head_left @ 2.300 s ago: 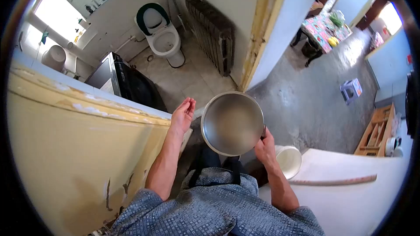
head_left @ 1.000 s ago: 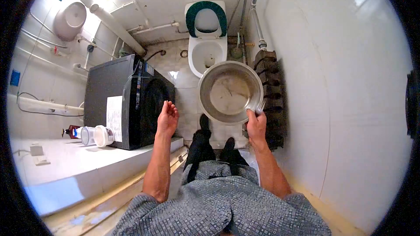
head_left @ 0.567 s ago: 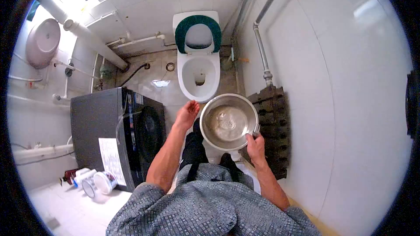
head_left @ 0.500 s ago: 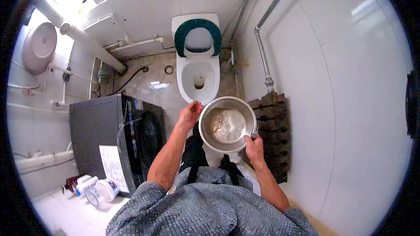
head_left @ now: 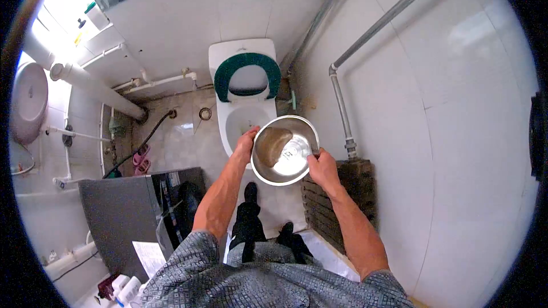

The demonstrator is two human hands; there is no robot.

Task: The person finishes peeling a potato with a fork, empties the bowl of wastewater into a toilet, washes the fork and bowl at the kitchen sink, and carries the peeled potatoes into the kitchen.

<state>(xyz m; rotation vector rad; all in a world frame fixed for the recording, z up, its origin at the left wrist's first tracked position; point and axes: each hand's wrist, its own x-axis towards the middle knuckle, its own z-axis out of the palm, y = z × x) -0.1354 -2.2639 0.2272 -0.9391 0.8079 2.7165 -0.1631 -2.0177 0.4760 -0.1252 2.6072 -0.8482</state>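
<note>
Between my two hands is a round steel basin with some water in it. The water has gathered at the left of the basin, so it looks tilted that way. My right hand is closed on the right side of the rim. At the left side, my left hand presses against the basin, its fingertips partly hidden behind the wall. Just beyond, the white toilet stands with its lid up and a dark green seat cover; the basin overlaps the front of its bowl.
To my left stands a grey washing machine with a paper sheet. A dark slatted stack is at the right wall below a metal pipe. Pink slippers, a black hose and a floor drain lie left of the toilet.
The basin has moved forward over the toilet's front edge and tipped, and its water has run to the left. My left hand has come onto its side. The view has shifted.
</note>
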